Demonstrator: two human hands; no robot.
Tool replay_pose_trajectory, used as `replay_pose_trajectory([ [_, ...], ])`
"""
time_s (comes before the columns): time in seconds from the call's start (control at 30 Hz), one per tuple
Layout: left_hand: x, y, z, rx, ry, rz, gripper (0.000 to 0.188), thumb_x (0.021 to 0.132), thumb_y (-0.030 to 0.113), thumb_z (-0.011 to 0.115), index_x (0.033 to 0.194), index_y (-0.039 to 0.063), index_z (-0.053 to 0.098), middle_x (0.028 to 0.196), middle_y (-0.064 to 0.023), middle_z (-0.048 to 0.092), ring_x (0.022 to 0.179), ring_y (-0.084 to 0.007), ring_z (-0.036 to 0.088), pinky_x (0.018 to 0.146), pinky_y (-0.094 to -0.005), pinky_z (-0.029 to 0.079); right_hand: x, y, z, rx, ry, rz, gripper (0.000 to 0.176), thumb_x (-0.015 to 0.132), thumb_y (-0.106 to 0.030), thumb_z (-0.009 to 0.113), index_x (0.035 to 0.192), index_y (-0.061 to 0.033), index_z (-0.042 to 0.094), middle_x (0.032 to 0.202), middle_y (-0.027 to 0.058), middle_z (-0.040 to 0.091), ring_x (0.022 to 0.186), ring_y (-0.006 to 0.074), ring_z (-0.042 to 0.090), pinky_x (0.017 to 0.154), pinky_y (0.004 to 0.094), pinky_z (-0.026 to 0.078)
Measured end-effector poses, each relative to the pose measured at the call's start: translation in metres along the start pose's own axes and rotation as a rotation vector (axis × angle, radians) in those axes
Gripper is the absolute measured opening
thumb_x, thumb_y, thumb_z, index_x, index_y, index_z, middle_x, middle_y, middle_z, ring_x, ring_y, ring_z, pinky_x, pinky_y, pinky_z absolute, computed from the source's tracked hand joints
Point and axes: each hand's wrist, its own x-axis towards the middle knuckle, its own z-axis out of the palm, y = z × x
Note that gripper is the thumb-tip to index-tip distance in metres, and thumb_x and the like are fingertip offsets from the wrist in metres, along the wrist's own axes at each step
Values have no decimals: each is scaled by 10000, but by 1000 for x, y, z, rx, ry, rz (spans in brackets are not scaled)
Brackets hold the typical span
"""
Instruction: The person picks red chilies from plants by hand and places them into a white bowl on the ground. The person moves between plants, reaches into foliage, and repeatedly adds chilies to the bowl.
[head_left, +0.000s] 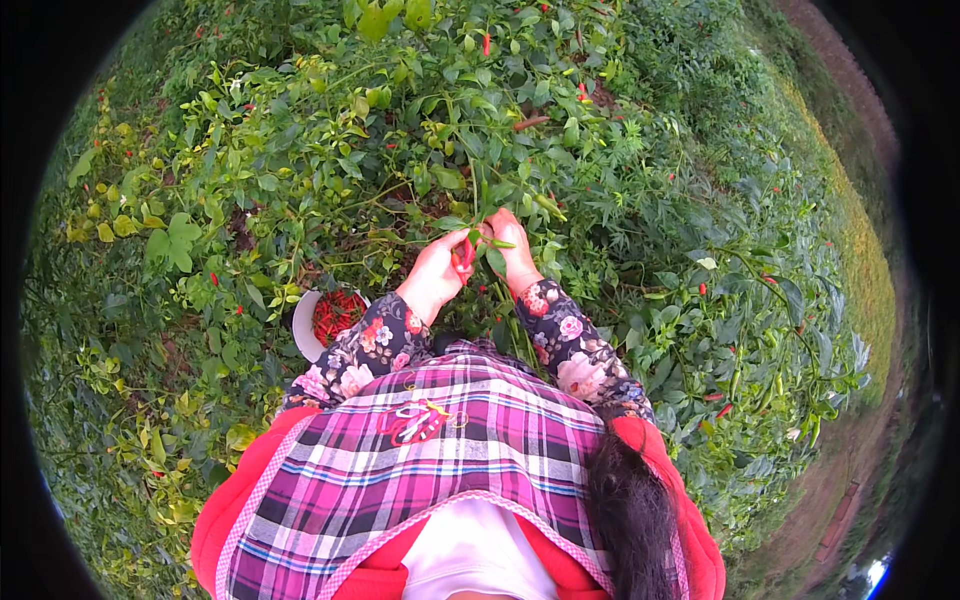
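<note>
My left hand (437, 274) is closed around red chili peppers (466, 255) that show between its thumb and fingers. Right beside it, my right hand (511, 249) has its fingers curled at a green stem with leaves and a green chili pepper (501, 244); its fingertips are partly hidden, so its grip is not clear. The two hands nearly touch among the chili plants (450, 150). To the left of my left forearm stands a white container (306, 327) holding many red chili peppers (337, 313), partly covered by the flowered sleeve.
Dense chili plants with red and green pods surround me on all sides. A long red pepper (531, 123) hangs ahead of the hands. At the far right run a grassy strip (862, 277) and a bare earth path (847, 67).
</note>
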Motion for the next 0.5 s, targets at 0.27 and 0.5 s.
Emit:
replay_pose_trajectory([
  [0.27, 13, 21, -27, 33, -168, -118, 246, 1005, 189, 510, 1081, -28, 599, 852, -55, 620, 693, -133, 554, 520, -224, 412, -3, 4, 0, 217, -59, -59, 154, 890, -88, 630, 995, 24, 631, 959, 199, 652, 873, 365, 656, 757, 396, 508],
  [0.5, 6, 15, -15, 77, -150, -67, 225, 994, 175, 549, 1078, -22, 621, 857, -54, 623, 726, -130, 558, 498, -204, 384, 2, -1, 0, 53, -69, 47, 209, 851, 10, 574, 1044, 20, 655, 950, 211, 696, 875, 350, 690, 772, 407, 538],
])
